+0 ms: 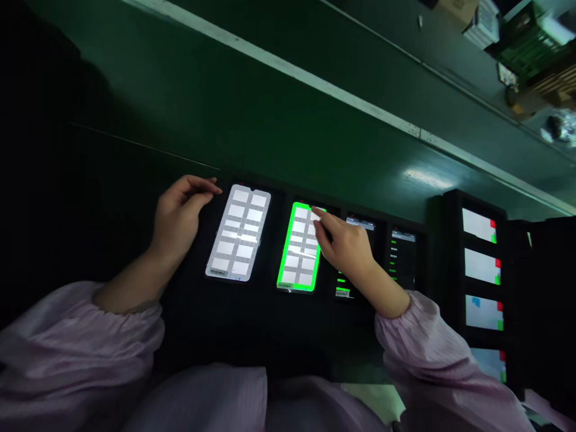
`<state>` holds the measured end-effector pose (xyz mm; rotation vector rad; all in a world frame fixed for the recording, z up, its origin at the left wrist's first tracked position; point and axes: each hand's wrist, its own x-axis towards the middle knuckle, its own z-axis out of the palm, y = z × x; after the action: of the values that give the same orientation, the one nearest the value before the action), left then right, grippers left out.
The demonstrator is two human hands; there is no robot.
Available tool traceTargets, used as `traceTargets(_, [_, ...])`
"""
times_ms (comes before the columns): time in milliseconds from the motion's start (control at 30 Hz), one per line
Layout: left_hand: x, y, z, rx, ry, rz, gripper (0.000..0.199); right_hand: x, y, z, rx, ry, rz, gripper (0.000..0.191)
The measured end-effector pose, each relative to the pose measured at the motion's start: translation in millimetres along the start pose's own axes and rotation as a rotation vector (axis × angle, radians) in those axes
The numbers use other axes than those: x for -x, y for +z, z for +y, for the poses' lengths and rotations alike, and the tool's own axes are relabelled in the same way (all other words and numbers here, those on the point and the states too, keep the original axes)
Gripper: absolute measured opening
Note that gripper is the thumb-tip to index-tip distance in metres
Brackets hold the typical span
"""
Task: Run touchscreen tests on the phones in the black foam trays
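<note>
Four phones lie in a row in a dark tray. The leftmost phone (238, 233) shows pale blocks on a grey screen. Beside its upper left edge is my left hand (177, 216), fingers loosely bent and a little apart, with nothing in them. A bright green border frames similar blocks on the second phone (297, 249). Over that phone's upper right corner, my right hand (346, 243) has its index finger stretched out and thumb apart, holding nothing. My right hand and wrist partly cover the third phone (360, 223). The fourth phone (402, 258) has a dark screen with small green and white text.
At the right stands another dark tray (454, 264) with several lit screens marked red and green. A pale strip (328, 89) crosses the green table (252, 114). Far off at the upper right are a green crate (524, 45) and boxes.
</note>
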<state>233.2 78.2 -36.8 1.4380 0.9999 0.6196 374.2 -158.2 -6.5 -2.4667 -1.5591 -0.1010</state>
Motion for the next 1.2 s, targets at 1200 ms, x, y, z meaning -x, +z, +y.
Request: traceTargets(1200, [-0.6,-2.6,-1.0,0.03,-0.008,-0.029,0.006,15.9,-9.7,-16.8,-0.033,-0.022,-0.109,0.036])
